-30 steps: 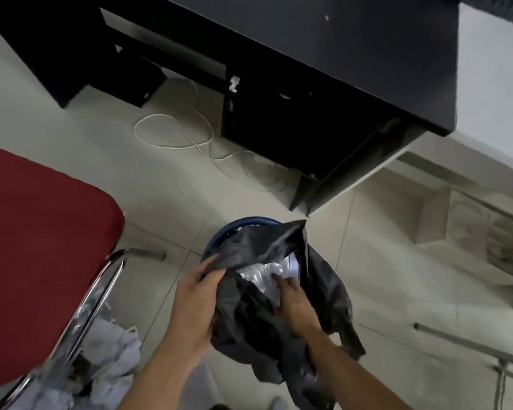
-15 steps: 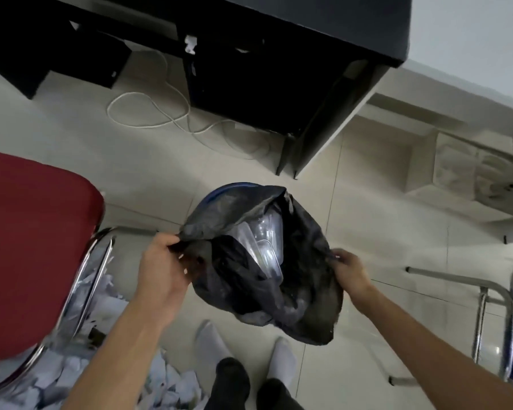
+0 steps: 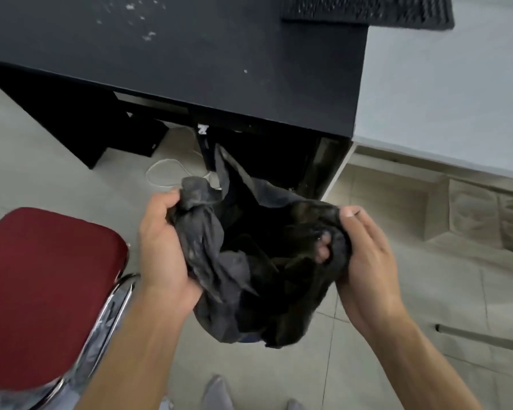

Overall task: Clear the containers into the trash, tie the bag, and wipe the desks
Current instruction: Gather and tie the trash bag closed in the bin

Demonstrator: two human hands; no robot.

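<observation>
A black trash bag [image 3: 255, 261] hangs lifted in front of me, below the front edge of the black desk [image 3: 190, 54]. My left hand [image 3: 163, 244] grips a bunched corner of the bag's rim on the left. On the right, my right hand [image 3: 365, 255] holds the opposite side of the rim, fingers curled into the plastic with fingertips showing inside the mouth. The bag's mouth gapes dark between the hands; its contents are hidden. White crumbs speckle the desk top. A sliver of blue bin shows under the bag.
A red-seated chair [image 3: 48, 291] with a chrome frame stands at the left. The white desk [image 3: 442, 99] adjoins the black one on the right, with a dark keyboard [image 3: 367, 8] at the top. A white cable [image 3: 166, 173] lies on the tiled floor. Another chair's chrome frame [image 3: 486, 335] is at the right.
The bag has risen out of the blue bin, closer to me. The clear containers seen inside earlier are no longer visible. My view has tilted up onto the desk top.
</observation>
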